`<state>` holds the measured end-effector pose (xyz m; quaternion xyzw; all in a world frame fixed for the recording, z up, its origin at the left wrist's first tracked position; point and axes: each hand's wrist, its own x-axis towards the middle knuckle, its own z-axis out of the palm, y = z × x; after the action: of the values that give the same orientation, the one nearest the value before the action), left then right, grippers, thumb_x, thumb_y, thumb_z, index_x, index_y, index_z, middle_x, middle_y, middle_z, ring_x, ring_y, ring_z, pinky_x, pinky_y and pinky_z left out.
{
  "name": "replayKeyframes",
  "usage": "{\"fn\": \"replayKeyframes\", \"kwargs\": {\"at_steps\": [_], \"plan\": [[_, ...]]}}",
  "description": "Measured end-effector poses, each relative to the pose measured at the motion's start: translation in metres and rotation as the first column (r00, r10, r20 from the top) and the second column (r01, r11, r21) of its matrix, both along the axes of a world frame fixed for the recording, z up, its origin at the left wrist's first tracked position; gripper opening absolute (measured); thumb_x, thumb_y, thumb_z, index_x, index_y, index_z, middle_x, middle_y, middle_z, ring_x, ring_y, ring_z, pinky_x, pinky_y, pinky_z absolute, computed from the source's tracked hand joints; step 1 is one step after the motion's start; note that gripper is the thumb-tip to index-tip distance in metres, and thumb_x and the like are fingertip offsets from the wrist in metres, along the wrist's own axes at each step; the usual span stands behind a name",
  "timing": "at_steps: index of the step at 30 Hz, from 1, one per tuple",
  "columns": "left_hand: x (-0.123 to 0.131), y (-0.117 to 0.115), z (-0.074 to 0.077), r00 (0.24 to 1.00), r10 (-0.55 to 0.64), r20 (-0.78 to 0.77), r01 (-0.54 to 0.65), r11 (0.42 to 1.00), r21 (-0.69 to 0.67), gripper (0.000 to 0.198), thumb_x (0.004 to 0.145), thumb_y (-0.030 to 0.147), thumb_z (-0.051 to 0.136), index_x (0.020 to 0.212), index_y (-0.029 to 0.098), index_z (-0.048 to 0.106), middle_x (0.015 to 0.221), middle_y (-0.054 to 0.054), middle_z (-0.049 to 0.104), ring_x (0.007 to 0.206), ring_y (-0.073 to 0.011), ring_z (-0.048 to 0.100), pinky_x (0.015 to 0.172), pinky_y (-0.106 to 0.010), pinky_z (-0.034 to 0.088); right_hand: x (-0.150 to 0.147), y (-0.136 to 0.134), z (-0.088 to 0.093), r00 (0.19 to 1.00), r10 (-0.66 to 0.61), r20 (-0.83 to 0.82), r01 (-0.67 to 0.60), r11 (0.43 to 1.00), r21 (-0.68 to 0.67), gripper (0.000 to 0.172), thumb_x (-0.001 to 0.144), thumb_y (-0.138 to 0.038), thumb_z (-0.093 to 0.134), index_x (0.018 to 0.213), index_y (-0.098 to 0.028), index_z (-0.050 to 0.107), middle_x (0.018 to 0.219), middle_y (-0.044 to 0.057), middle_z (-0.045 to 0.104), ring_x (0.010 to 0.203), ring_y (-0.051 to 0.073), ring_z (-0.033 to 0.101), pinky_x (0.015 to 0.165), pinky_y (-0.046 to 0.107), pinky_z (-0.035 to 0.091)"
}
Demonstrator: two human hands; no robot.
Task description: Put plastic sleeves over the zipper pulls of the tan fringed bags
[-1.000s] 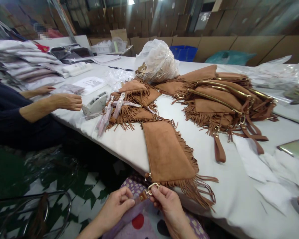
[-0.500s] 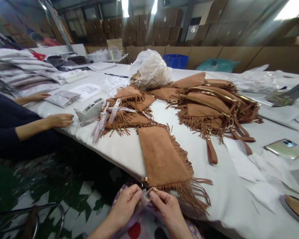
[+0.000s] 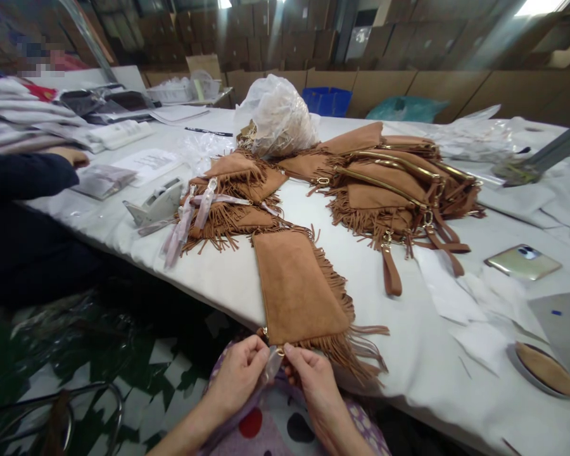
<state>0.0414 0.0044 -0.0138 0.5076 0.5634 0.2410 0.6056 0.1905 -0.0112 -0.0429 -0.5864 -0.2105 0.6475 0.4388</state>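
Note:
A brown suede pouch with fringe (image 3: 299, 285) lies flat at the table's front edge, its lower left corner closest to me. Just below that corner, my left hand (image 3: 240, 373) pinches a strap wrapped in clear plastic (image 3: 272, 366). Thumb and fingers of my right hand (image 3: 313, 377) close on a small gold clasp (image 3: 280, 352) at the strap's end. The clasp sits by the pouch's bottom edge; I cannot tell whether it is hooked to anything. Near the corner shows a gold zipper end (image 3: 265, 332), partly hidden by my left fingers.
More fringed pouches (image 3: 228, 218) with plastic-wrapped straps lie left, beside a tape dispenser (image 3: 156, 202). Pouches with gold trim and wrist straps (image 3: 392, 272) are piled right. Behind stands a plastic bag (image 3: 278, 117). A phone (image 3: 522, 261) lies right. A co-worker's sleeve (image 3: 28, 177) reaches in left.
My hands and the clasp have come closer to the pouch's lower left corner. The co-worker's near hand has left the table edge, and a sleeved arm now reaches across. The view has shifted slightly.

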Motion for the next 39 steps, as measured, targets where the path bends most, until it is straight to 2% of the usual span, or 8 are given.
{"fn": "replayKeyframes", "kwargs": {"at_steps": [3, 9, 14, 17, 24, 29, 34, 39], "plan": [[0.007, -0.001, -0.002, 0.998, 0.051, 0.035, -0.051, 0.999, -0.001, 0.027, 0.087, 0.041, 0.045, 0.074, 0.019, 0.050, 0.058, 0.002, 0.058, 0.053, -0.0143, 0.055, 0.049, -0.021, 0.038, 0.001, -0.002, -0.004, 0.999, 0.043, 0.010, -0.044, 0.999, 0.003, 0.045, 0.061, -0.055, 0.073, 0.055, -0.011, 0.068, 0.047, -0.001, 0.054, 0.044, 0.008, 0.043, 0.043, 0.019, 0.030], [0.002, -0.007, -0.003, 0.970, 0.047, -0.240, 0.016, 0.967, 0.253, 0.027, 0.089, 0.034, 0.043, 0.070, 0.019, 0.054, 0.061, 0.002, 0.054, 0.057, -0.0128, 0.050, 0.056, -0.021, 0.036, 0.004, -0.003, -0.006, 0.999, 0.040, -0.013, -0.040, 0.999, -0.026, 0.041, 0.059, -0.052, 0.076, 0.058, -0.011, 0.069, 0.048, 0.000, 0.055, 0.045, 0.008, 0.042, 0.045, 0.020, 0.030], [-0.002, -0.005, 0.005, 0.995, -0.083, -0.054, 0.089, 0.989, 0.122, 0.022, 0.087, 0.035, 0.049, 0.085, 0.017, 0.062, 0.080, -0.002, 0.066, 0.073, -0.0162, 0.059, 0.064, -0.022, 0.042, 0.003, -0.002, -0.006, 0.999, 0.036, -0.012, -0.037, 0.999, -0.026, 0.042, 0.059, -0.052, 0.076, 0.055, -0.012, 0.066, 0.049, 0.000, 0.055, 0.046, 0.008, 0.042, 0.045, 0.020, 0.031], [-0.005, -0.001, 0.003, 0.991, -0.114, -0.063, 0.120, 0.988, 0.098, 0.025, 0.086, 0.033, 0.051, 0.082, 0.015, 0.067, 0.075, -0.003, 0.066, 0.069, -0.0156, 0.057, 0.062, -0.022, 0.040, 0.002, -0.003, -0.006, 1.000, 0.022, -0.006, -0.023, 0.999, -0.030, 0.045, 0.057, -0.055, 0.076, 0.055, -0.012, 0.065, 0.048, 0.000, 0.055, 0.046, 0.009, 0.042, 0.044, 0.020, 0.031], [-0.003, 0.013, -0.009, 0.987, 0.107, 0.122, -0.093, 0.989, -0.115, 0.031, 0.073, 0.041, 0.066, 0.067, 0.011, 0.068, 0.053, 0.000, 0.055, 0.048, -0.0100, 0.043, 0.049, -0.022, 0.032, -0.001, -0.008, -0.009, 0.994, 0.090, -0.058, -0.094, 0.994, -0.054, 0.061, 0.064, -0.072, 0.060, 0.072, -0.012, 0.068, 0.062, 0.004, 0.062, 0.049, 0.009, 0.047, 0.043, 0.019, 0.032], [0.001, 0.013, -0.014, 0.971, 0.134, 0.197, -0.080, 0.963, -0.257, 0.043, 0.071, 0.053, 0.065, 0.062, 0.011, 0.062, 0.052, 0.000, 0.053, 0.046, -0.0095, 0.042, 0.046, -0.022, 0.031, -0.005, -0.006, -0.006, 0.983, 0.148, -0.109, -0.146, 0.989, 0.026, 0.045, 0.064, -0.059, 0.071, 0.065, -0.014, 0.065, 0.056, -0.002, 0.055, 0.049, 0.007, 0.043, 0.045, 0.018, 0.031], [-0.004, 0.019, -0.017, 0.994, 0.106, 0.000, -0.105, 0.991, -0.078, 0.051, 0.078, 0.064, 0.050, 0.072, 0.014, 0.058, 0.060, -0.001, 0.058, 0.051, -0.0121, 0.050, 0.049, -0.022, 0.037, -0.006, -0.003, -0.003, 0.988, 0.101, -0.113, -0.103, 0.995, -0.008, 0.041, 0.060, -0.051, 0.077, 0.054, -0.015, 0.058, 0.049, -0.003, 0.054, 0.045, 0.007, 0.042, 0.044, 0.019, 0.029], [-0.006, 0.040, -0.013, 0.983, 0.085, -0.163, -0.084, 0.996, 0.011, 0.041, 0.073, 0.056, 0.060, 0.062, 0.016, 0.055, 0.050, 0.000, 0.057, 0.045, -0.0129, 0.052, 0.046, -0.022, 0.037, -0.005, -0.004, 0.001, 0.985, 0.124, -0.118, -0.125, 0.992, -0.006, 0.040, 0.061, -0.050, 0.077, 0.054, -0.015, 0.057, 0.050, -0.003, 0.055, 0.045, 0.007, 0.042, 0.044, 0.020, 0.029]]}}
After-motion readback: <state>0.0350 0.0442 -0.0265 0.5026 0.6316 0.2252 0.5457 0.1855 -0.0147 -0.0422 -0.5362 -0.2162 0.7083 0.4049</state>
